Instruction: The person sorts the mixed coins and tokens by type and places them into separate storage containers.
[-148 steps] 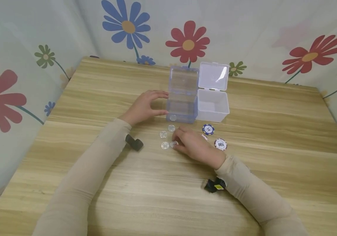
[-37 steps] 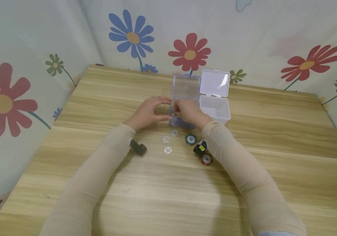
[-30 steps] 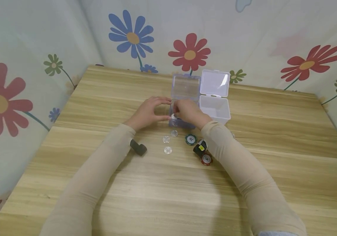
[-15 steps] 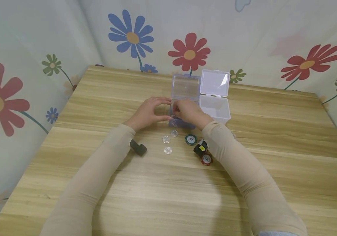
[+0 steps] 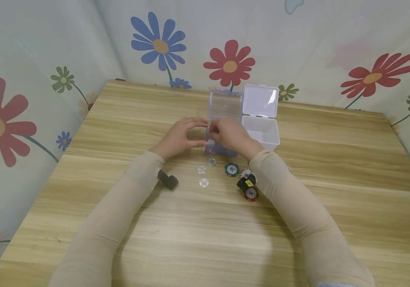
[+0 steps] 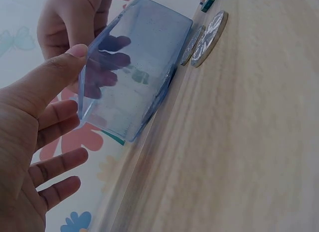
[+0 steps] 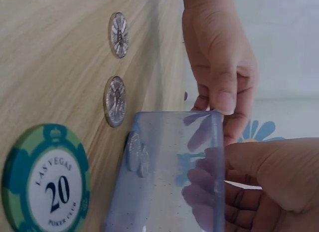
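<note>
A translucent blue plastic box stands with its lid raised. My left hand is at its left side, thumb touching the rim and fingers extended toward the back corner. Over the opening is my right hand, its loosely bent fingers dipping inside; the right wrist view reveals nothing gripped there. Silver coins show through the wall at the box bottom, though one may be a reflection. On the table before the box lie three more coins, the nearest to it being a patterned coin.
A white lidded box stands open against the blue one's right side. Poker chips lie under and near the right forearm: a green 20 chip, a white chip and a red 5 chip. A flowered curtain borders the wooden table.
Since the oldest frame, my right hand has gone from the coins on the table to inside the blue box, and fewer coins lie on the table. My left hand has kept its place at the box.
</note>
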`<state>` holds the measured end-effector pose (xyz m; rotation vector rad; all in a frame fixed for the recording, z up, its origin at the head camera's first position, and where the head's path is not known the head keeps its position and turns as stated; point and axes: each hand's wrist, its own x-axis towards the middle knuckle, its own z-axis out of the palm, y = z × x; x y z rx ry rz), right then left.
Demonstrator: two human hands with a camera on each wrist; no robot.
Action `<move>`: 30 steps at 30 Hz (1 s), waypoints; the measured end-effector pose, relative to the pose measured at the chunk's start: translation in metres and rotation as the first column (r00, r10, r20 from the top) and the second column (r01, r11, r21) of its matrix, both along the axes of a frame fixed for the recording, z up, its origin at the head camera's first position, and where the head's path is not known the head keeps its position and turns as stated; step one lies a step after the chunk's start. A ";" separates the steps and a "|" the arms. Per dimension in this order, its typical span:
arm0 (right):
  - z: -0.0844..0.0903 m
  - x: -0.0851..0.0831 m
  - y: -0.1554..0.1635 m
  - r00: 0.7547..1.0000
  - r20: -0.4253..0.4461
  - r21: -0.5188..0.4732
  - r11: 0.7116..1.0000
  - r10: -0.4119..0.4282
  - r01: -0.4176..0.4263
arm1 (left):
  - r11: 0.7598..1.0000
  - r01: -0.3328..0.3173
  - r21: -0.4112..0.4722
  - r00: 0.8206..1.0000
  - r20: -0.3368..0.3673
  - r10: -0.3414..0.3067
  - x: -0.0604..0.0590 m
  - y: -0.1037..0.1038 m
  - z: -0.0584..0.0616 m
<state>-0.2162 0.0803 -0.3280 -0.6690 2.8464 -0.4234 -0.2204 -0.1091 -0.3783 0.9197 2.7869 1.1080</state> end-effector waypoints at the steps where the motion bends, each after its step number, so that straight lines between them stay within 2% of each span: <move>1: 0.001 0.001 0.000 1.000 -0.010 -0.013 1.000 -0.001 0.001 | 1.000 -0.003 -0.002 1.000 0.001 0.003 0.000 0.000 0.000; 9: 0.009 0.012 0.003 0.998 -0.066 -0.108 0.994 -0.018 0.011 | 1.000 -0.013 -0.009 1.000 0.011 0.013 0.000 -0.001 0.001; 15: 0.011 0.021 0.006 0.991 -0.130 -0.184 0.983 -0.012 -0.012 | 1.000 -0.013 -0.008 1.000 0.009 0.013 -0.002 -0.002 -0.001; 24: 0.004 0.040 0.016 0.963 -0.270 -0.298 0.951 -0.002 -0.082 | 1.000 -0.006 -0.014 1.000 0.012 0.006 -0.002 -0.002 0.000; 30: -0.003 0.051 0.022 0.949 -0.315 -0.330 0.936 0.014 -0.123 | 1.000 0.004 -0.003 1.000 0.008 -0.004 -0.002 -0.001 0.000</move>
